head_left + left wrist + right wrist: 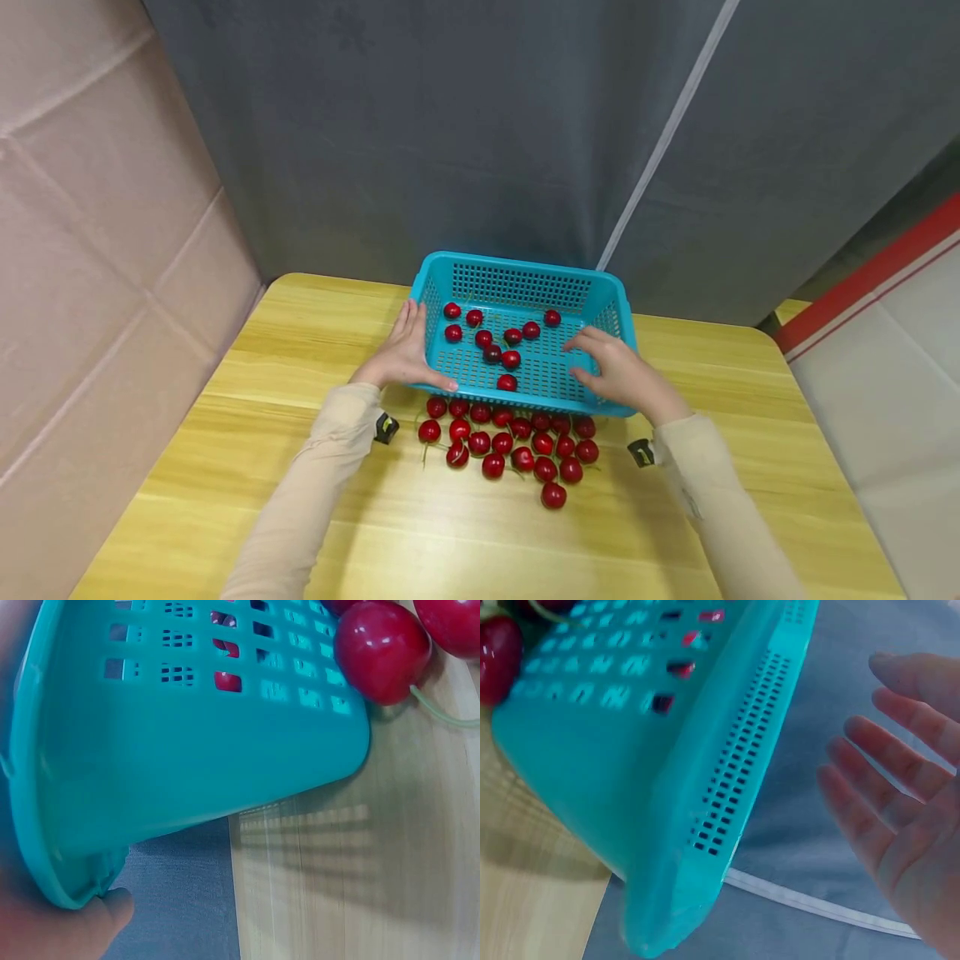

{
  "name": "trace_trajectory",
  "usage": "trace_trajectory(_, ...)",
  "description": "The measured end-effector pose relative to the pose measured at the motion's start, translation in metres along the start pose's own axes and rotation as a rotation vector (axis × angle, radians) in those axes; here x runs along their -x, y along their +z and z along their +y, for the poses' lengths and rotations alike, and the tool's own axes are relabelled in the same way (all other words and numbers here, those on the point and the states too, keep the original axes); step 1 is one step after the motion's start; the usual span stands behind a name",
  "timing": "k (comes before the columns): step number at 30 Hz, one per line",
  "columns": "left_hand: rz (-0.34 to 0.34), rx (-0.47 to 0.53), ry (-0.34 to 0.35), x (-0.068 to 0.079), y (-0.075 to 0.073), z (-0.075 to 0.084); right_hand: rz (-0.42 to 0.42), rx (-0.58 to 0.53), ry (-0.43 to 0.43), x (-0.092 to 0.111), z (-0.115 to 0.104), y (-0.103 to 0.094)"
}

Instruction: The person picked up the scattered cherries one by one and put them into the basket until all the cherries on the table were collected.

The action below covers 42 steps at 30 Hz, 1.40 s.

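A turquoise plastic basket [525, 402] with perforated walls stands on the table, several red cherries [511, 359] scattered on its floor. My left hand [401, 354] rests against the basket's left front corner, fingers extended along the left side and thumb lying at the front rim. In the left wrist view, a fingertip [116, 907] touches the basket rim [26, 787]. Over the right part of the basket hovers my right hand [618, 371], its fingers spread and loosely bent with nothing between them. The right wrist view shows that hand [915, 787] apart from the basket wall [592, 765].
Many more cherries [522, 458], some with green stems, lie on the wooden table [450, 533] directly in front of the basket. A dark grey curtain [420, 150] hangs behind the table. Pale panels stand at the left [97, 250] and right [892, 375].
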State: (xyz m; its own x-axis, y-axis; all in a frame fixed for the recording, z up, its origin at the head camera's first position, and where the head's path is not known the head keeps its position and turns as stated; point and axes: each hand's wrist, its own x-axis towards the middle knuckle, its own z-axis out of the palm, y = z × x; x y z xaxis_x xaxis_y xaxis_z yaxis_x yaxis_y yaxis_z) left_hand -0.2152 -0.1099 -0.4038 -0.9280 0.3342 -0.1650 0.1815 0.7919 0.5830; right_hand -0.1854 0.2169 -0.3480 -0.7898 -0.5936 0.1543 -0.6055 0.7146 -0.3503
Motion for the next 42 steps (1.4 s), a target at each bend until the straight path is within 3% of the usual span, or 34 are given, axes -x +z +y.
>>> trace_trajectory(10,0.003,0.002,0.003,0.0,0.0,0.0,0.115,0.026,-0.178,0.033,-0.036,0.008)
trace_trajectory(18,0.006,0.003,0.005,0.0,0.0,0.0,0.139,-0.015,-0.216,0.063,-0.06,0.03)
trace_trajectory(27,0.002,0.012,0.004,0.001,-0.001,0.0,-0.011,-0.073,0.012,0.095,-0.068,0.068)
trace_trajectory(33,-0.001,0.014,0.002,0.001,-0.001,0.0,-0.097,-0.028,0.135,0.107,-0.063,0.092)
trace_trajectory(42,-0.002,0.013,0.006,0.001,0.0,-0.001,-0.039,0.008,0.132,0.115,-0.063,0.11)
